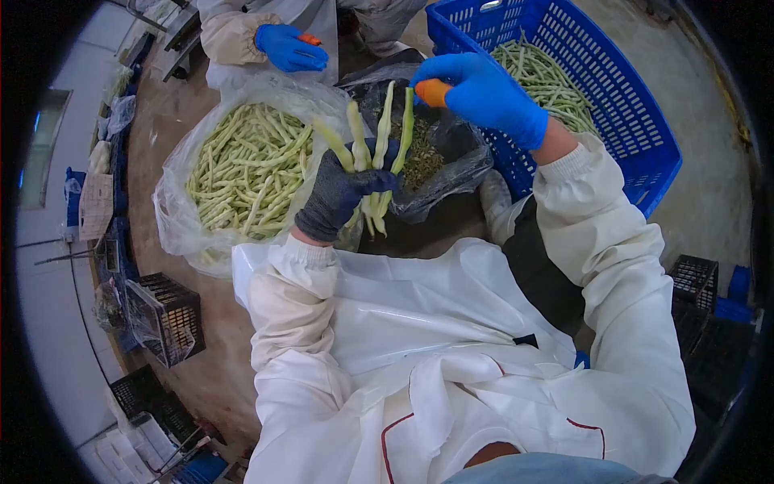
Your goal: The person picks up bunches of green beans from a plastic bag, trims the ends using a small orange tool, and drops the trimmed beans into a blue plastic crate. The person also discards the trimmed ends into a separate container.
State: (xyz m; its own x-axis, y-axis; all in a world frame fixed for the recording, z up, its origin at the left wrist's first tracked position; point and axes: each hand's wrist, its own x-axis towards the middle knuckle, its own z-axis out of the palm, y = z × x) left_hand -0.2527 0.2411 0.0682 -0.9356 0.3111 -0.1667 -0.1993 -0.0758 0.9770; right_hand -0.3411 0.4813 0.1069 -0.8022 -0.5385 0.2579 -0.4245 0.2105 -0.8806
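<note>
Several long, pale green beans fan upward from my left hand, which wears a dark grey glove and is closed round their middles. Their lower ends stick out beneath the fist. My right hand, in a blue glove with an orange cover on one digit, is pinched up at the top end of the rightmost bean. What those fingertips hold, if anything, is hidden. Left of my grip stands a clear plastic bag full of green beans. Behind the held beans, a dark bag contains small green scraps.
A blue perforated crate with more beans stands at the upper right. Across from me, a co-worker's blue-gloved hand hovers beyond the clear bag. Black crates sit on the floor at the left.
</note>
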